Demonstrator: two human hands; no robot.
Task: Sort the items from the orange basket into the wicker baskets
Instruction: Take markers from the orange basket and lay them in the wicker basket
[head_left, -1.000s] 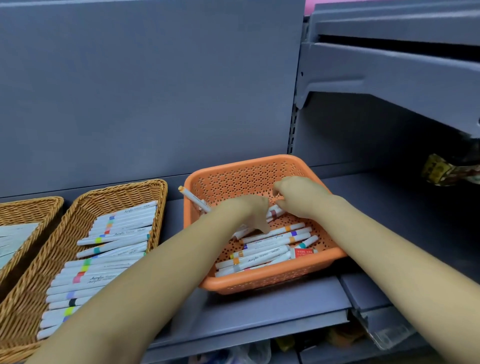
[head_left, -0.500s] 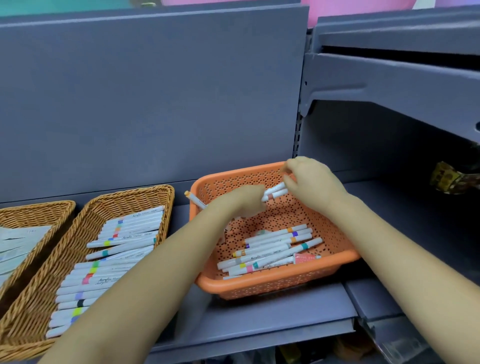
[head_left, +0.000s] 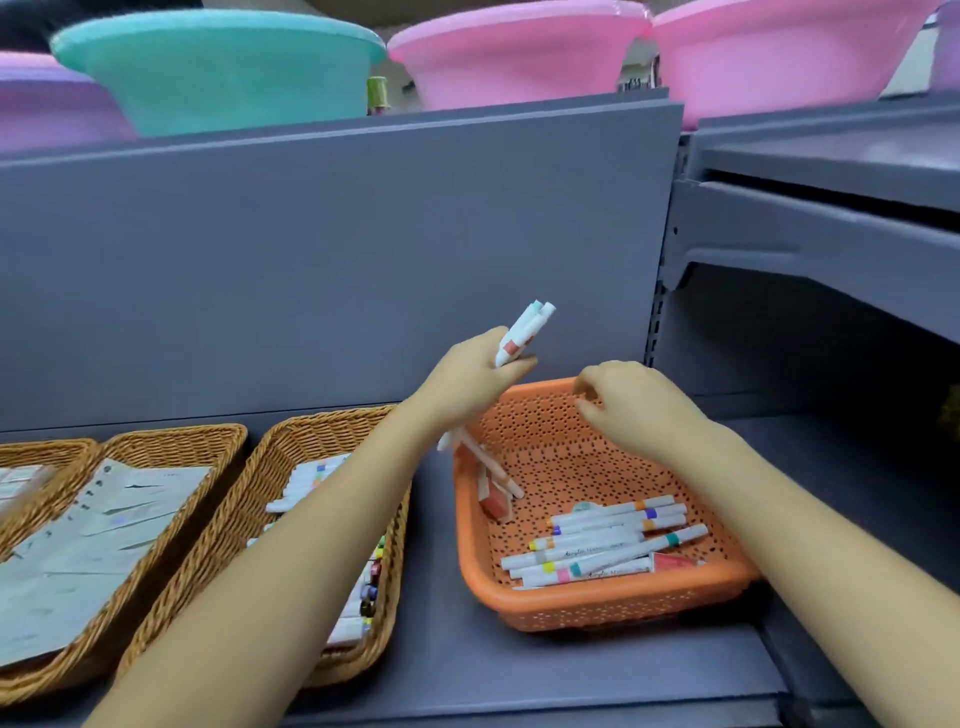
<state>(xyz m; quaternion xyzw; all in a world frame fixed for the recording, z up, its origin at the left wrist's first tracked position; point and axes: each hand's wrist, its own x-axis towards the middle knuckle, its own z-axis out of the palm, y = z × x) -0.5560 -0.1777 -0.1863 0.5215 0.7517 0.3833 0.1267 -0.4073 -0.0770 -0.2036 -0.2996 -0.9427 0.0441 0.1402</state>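
our left hand (head_left: 470, 382) grips a bundle of markers (head_left: 521, 335) pointing up-right, the marker basket (head_left: 244, 525) lying down-left of it, while our right hand (head_left: 631, 402) hovers loosely curled, empty, over the orange basket (head_left: 613, 605).

A teal basin (head_left: 218, 67) sits on top of the grey shelf unit (head_left: 337, 249); two pink basins (head_left: 514, 57) (head_left: 789, 52) stand to its right; a purple basin (head_left: 47, 104) to its left.

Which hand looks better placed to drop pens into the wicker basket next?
Probably the left. The left hand already grips a bunch of markers and is nearer the wicker basket of markers. The right hand holds nothing and hovers over the orange basket.
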